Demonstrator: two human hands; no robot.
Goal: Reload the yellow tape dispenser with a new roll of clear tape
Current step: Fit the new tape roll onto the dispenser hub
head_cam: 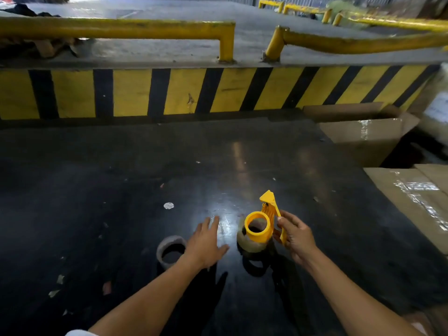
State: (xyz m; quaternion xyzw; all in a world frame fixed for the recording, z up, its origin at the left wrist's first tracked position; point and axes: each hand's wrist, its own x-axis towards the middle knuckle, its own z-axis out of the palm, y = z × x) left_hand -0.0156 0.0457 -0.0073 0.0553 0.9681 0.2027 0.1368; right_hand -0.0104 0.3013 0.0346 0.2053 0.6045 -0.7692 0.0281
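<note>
My right hand (297,235) grips the yellow tape dispenser (263,223) by its flat handle side, holding it above the black table (121,178). The dispenser's round hub faces me and its pointed cutter end points away. Directly under the hub sits a roll of clear tape (249,243) on the table, partly hidden by the dispenser. My left hand (207,241) hovers flat with fingers spread between that roll and a second roll, a greyish ring (169,251) at its left, touching neither as far as I can tell.
Cardboard boxes (368,132) with shiny tape strips stand at the right edge of the table. A yellow-and-black striped wall (169,93) runs behind the table, with yellow rails (121,27) above. Small paper scraps (168,205) lie scattered on the table.
</note>
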